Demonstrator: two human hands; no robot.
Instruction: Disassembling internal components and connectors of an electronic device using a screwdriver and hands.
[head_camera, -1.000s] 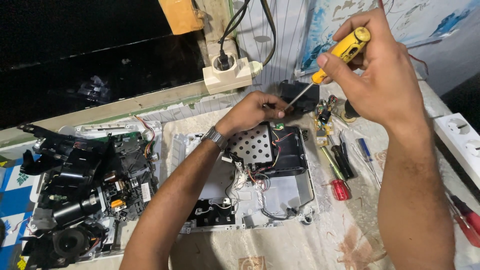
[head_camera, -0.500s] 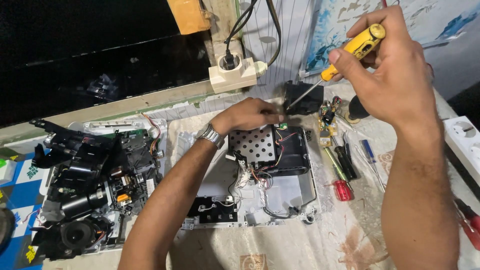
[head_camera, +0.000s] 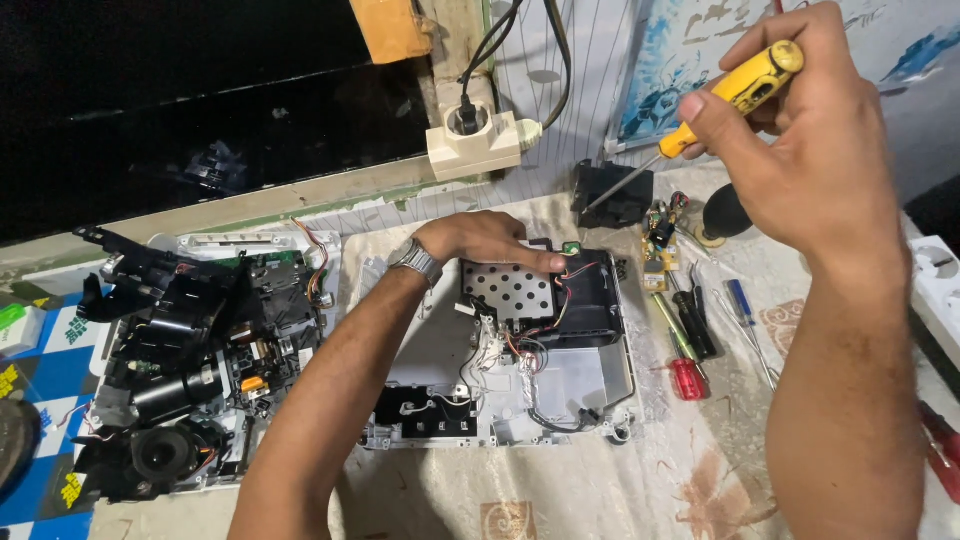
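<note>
A person works on an opened device on a cloth-covered counter, one hand on the casing, the other lifting a screwdriver.

Head view: the left hand (head_camera: 480, 240) lies with fingers loosely spread, gripping nothing, on the black perforated plate (head_camera: 510, 292) at the back of the white device casing (head_camera: 590, 385), which sits in the middle of the counter (head_camera: 600, 490). The right hand (head_camera: 800, 150) is clenched around the yellow screwdriver (head_camera: 735, 90), held in the air above and to the right of the casing, tip pointing down toward a small black block (head_camera: 612, 192). The casing is already open, wires and fan exposed; a removed black assembly (head_camera: 190, 350) lies well to the left. The plate looks still in place, so more dismantling seems left. Spare screwdrivers (head_camera: 690, 345) lie just right of the casing.
</note>
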